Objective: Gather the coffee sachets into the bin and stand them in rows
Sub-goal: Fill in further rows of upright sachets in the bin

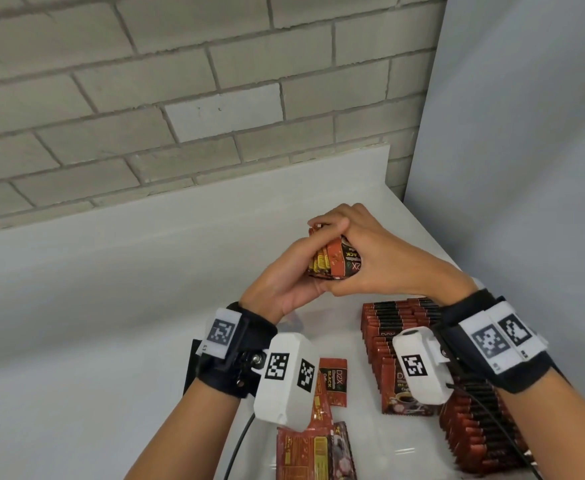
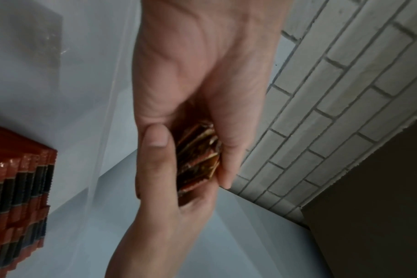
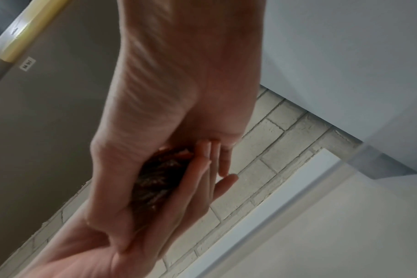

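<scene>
Both hands hold one bundle of red-and-black coffee sachets (image 1: 336, 261) above the white counter (image 1: 145, 306). My left hand (image 1: 280, 275) cradles the bundle from the left, its fingers lying along it. From the right, my right hand (image 1: 377, 261) wraps it, fingers curled over the top. The left wrist view shows the bundle's edges (image 2: 198, 158) squeezed between the two palms, and the right wrist view shows the bundle (image 3: 155, 180) the same way. Rows of standing sachets (image 1: 405, 341) fill the clear bin (image 2: 100, 131) at the lower right.
Loose sachets (image 1: 332, 379) lie flat near my left wrist, with more (image 1: 315, 445) at the bottom edge. A grey brick wall (image 1: 180, 98) backs the counter, and a pale panel (image 1: 526, 168) closes its right side. A black cable (image 1: 239, 441) trails under my left arm.
</scene>
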### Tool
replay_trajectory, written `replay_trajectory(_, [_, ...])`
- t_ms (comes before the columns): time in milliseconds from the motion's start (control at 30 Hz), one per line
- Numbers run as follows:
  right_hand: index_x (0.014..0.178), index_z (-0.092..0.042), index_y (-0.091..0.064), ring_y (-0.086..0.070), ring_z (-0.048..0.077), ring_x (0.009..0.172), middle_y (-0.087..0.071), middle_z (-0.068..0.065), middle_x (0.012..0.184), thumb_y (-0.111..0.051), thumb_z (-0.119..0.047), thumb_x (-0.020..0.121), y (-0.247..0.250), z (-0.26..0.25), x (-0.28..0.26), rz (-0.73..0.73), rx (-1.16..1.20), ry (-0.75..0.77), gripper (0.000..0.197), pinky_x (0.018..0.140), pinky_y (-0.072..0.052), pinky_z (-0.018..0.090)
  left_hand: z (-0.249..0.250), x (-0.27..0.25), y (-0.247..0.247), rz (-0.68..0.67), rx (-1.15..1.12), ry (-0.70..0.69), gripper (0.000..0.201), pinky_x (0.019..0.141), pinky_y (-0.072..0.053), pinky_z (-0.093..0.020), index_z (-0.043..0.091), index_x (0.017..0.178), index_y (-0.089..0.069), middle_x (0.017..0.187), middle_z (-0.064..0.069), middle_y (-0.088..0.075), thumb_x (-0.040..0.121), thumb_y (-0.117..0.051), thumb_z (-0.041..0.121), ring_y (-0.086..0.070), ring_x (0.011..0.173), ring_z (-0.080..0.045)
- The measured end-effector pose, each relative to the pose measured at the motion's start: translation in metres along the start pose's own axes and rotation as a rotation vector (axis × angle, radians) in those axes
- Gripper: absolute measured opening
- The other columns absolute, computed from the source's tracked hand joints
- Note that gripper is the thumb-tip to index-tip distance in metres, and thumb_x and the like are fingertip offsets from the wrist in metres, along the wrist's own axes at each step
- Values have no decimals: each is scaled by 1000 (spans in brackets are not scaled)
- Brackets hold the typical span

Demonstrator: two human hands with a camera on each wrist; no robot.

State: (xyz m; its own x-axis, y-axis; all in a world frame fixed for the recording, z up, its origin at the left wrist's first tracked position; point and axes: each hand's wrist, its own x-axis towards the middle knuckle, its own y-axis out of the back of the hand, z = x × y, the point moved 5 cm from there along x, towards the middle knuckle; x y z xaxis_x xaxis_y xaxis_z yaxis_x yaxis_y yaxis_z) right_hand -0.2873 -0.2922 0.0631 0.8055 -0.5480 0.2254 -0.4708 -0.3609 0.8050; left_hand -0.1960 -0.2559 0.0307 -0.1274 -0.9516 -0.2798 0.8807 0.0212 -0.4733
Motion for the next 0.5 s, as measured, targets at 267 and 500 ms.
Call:
replay_trajectory(267, [148,-24,-20,-44,9,118,-39,-7,132,-62,-65,63,18,19,-3,176,349,-294,103,93,-43,22,4,5,5,9,-228,-120,51,85,-56,-51,18,131,-53,113,-11,-69,87,-55,43,-67,105,-28])
replay_trajectory(500, [107,-11,-57,-69,14,78,-72,8,90,-73,-46,71,16,41,-5,237,650,-466,53,74,-55,27,5,10,11,9,-279,-214,42,79,-58,-51,20,119,-59,121,-12,-66,85,-52,43,-63,112,-35])
